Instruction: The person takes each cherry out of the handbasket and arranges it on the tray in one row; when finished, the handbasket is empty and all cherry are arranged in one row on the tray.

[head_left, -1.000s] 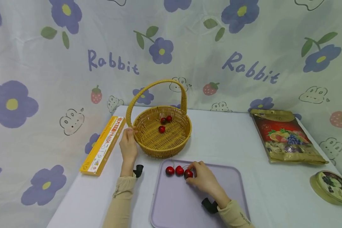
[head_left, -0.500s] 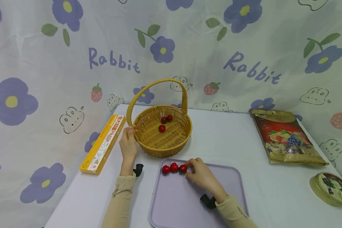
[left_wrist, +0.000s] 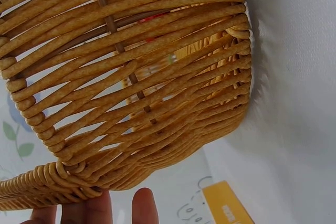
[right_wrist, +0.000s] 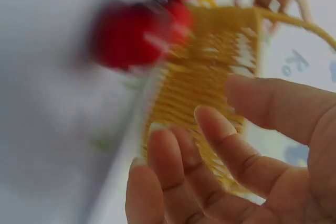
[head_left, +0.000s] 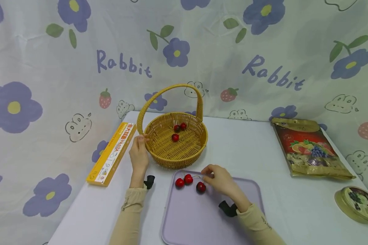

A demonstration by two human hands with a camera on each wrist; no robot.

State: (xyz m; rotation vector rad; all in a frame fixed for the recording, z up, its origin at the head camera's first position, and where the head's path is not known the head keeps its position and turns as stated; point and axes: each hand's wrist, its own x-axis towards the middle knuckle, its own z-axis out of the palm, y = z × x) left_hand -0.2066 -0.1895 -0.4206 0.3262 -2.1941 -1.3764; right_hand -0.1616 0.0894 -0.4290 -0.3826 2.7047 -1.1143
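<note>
At the wicker basket's (head_left: 176,163) left side, my left hand (head_left: 139,156) grips the base of the handle; the left wrist view shows fingertips (left_wrist: 98,208) at the handle and woven wall. Several red cherries lie in the basket. Below it, on the lilac tray (head_left: 190,221), are a cherry (head_left: 179,183) at the left, a second cherry (head_left: 188,179) beside it and a darker cherry (head_left: 200,187) nearest my right hand (head_left: 222,182). The right wrist view has that hand's thumb (right_wrist: 273,100) and fingers spread apart, nothing between them, with blurred cherries beyond.
A yellow pasta box (head_left: 111,153) lies left of the basket. On the right are a red and gold fruit bag (head_left: 309,146) and a round tin (head_left: 357,204). A patterned curtain (head_left: 202,61) hangs behind the white table.
The cherries on the tray were pushed left in a row; my right hand has since drawn back to the right and let go of the darker cherry, now apart from the others. Left hand stays.
</note>
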